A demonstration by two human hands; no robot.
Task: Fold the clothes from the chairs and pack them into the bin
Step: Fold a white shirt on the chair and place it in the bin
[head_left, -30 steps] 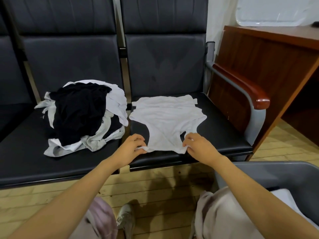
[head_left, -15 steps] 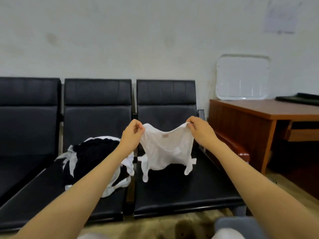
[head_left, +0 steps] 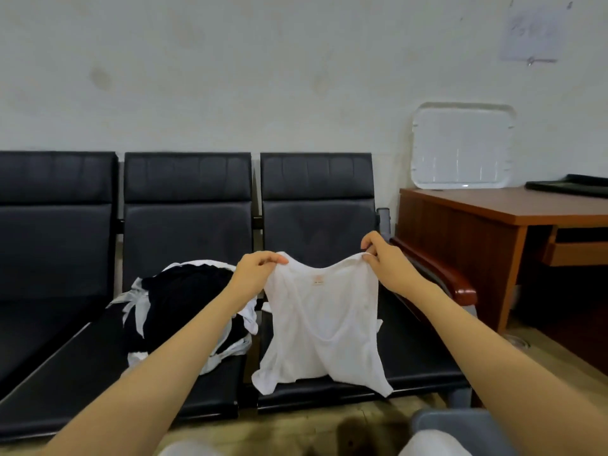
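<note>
Black waiting-room chairs (head_left: 316, 225) line a pale wall.
Left hand (head_left: 255, 274) and right hand (head_left: 383, 260) each pinch a top corner of a white top (head_left: 320, 327), hanging above the right seat; unfolded clothes (head_left: 184, 301) lie alongside.

pale wall (head_left: 230, 77), wood desk (head_left: 493, 209) rt, plank floor (head_left: 289, 429)

wooden desk (head_left: 513, 205), white tray (head_left: 462, 146), possibly wall notice (head_left: 533, 32)
</note>
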